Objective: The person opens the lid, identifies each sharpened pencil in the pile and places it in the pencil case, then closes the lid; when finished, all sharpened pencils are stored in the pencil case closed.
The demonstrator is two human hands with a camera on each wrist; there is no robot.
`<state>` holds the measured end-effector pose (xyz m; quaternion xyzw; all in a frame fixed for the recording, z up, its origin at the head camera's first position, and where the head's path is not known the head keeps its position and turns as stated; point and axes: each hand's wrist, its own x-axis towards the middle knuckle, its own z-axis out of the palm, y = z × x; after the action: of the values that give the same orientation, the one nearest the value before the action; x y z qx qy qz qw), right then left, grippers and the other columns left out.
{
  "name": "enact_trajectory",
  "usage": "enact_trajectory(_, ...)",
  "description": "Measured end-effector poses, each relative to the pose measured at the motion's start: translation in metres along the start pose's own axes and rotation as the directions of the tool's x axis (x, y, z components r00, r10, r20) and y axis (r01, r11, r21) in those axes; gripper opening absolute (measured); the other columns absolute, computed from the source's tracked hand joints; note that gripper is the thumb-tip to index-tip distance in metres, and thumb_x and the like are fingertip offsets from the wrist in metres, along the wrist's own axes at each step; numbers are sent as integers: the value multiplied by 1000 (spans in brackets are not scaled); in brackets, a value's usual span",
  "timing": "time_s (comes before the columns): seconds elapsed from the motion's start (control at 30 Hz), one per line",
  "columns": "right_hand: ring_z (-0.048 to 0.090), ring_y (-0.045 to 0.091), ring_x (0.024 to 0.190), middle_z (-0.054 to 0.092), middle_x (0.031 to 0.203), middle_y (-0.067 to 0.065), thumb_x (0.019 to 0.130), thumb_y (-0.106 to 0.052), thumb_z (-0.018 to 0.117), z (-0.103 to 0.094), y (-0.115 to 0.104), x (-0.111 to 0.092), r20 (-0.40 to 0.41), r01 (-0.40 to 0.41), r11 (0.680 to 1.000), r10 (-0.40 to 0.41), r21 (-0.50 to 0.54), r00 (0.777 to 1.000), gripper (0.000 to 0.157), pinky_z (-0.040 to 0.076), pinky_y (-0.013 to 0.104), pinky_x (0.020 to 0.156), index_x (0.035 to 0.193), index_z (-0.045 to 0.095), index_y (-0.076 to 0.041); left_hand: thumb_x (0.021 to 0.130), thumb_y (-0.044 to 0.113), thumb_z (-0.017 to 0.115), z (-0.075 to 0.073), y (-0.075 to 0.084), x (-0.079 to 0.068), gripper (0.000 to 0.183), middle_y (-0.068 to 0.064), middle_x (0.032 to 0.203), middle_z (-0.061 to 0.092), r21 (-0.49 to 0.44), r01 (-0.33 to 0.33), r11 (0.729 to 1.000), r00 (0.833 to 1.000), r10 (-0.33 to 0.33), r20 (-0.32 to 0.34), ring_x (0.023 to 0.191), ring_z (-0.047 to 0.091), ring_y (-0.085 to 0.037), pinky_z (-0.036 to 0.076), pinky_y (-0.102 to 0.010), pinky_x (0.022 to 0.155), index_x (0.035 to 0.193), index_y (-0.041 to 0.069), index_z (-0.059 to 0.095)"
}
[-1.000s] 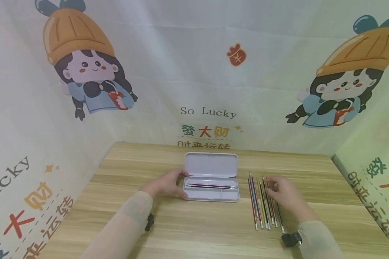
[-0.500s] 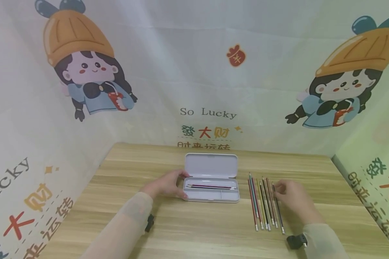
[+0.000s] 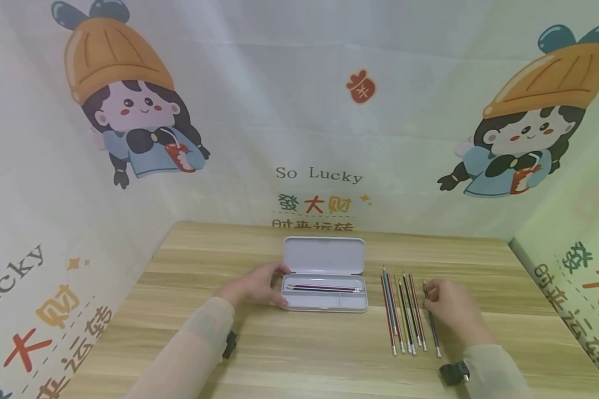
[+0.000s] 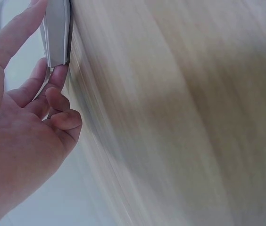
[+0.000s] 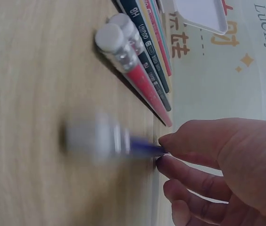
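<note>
A white pencil case [image 3: 309, 302] lies with its lid raised on the table. Several pencils [image 3: 324, 288] rest in its long compartment. At the case's left end, my left hand [image 3: 259, 282] grips it, thumb at the near corner and fingers at the far one. My right hand [image 3: 451, 305] pinches a dark blue pencil [image 5: 145, 147] near its far end between thumb and finger. That pencil's white eraser end points towards me, blurred in the right wrist view. Just left of it, a row of loose pencils [image 3: 389, 299] lies side by side, with a red pencil [image 5: 145, 84] nearest.
The wooden table [image 3: 319, 354] ends at a printed cloth backdrop [image 3: 259, 122] behind and at both sides. A small black device [image 3: 454, 373] sits by my right sleeve, and another black device [image 3: 229, 344] by the left.
My right hand has moved right from above the loose pencils, and the dark blue pencil has shifted right, away from the row. My left hand stays on the case.
</note>
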<state>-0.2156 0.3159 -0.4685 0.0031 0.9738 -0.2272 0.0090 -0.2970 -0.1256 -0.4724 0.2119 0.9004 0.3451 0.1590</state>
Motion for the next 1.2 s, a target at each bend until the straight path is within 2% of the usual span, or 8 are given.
enact_trajectory(0.37, 73, 35, 88, 76, 103, 23, 85, -15, 76, 3, 1, 1, -25, -78, 997, 78, 14, 997, 35, 61, 50, 73, 113, 69, 4, 68, 17, 96, 0, 0, -2, 77, -13, 135, 63, -3, -2, 1000, 1000, 2, -7, 134, 53, -33, 35, -52, 123, 133, 6, 57)
enact_trajectory(0.53, 74, 34, 86, 78, 100, 19, 84, -19, 76, 2, -2, 1, -43, -104, 995, 104, 11, 994, 37, 59, 48, 69, 115, 70, 2, 68, 18, 96, 0, 0, -1, 77, -13, 136, 62, -5, 2, 1000, 1000, -2, -5, 135, 53, -33, 35, -51, 123, 134, 6, 57)
enact_trajectory(0.83, 70, 20, 76, 79, 95, 9, 86, -22, 74, 3, -12, 4, -79, -49, 999, 48, -10, 996, 32, 52, 33, 58, 114, 76, -7, 68, 21, 96, 0, -2, 0, 77, -11, 136, 62, 3, -4, 1000, 1000, 4, -3, 136, 52, -32, 35, -50, 124, 134, 7, 57)
enact_trajectory(0.97, 68, 16, 71, 79, 95, 7, 87, -21, 72, 4, -17, 6, -95, -28, 1000, 27, -13, 995, 29, 49, 31, 54, 114, 77, -10, 68, 21, 96, 0, 0, 0, 78, -11, 136, 62, 1, -4, 1000, 1000, 4, 0, 136, 52, -32, 35, -50, 124, 134, 6, 57)
enact_trajectory(1.13, 69, 16, 75, 77, 94, 2, 88, -20, 74, 8, -28, 10, -132, 38, 999, -40, -13, 991, 27, 48, 27, 54, 114, 77, -14, 68, 18, 96, 0, 0, 0, 77, -12, 135, 62, -13, -5, 1000, 1000, 5, -5, 136, 52, -32, 35, -50, 124, 133, 5, 57)
enact_trajectory(1.2, 66, 14, 72, 76, 92, 0, 87, -20, 74, 10, -33, 11, -158, 67, 998, -69, -18, 985, 26, 45, 26, 52, 112, 78, -15, 67, 18, 96, 0, 0, 0, 77, -12, 135, 63, -14, -5, 1000, 1000, 4, -8, 135, 53, -33, 35, -51, 123, 133, 5, 57)
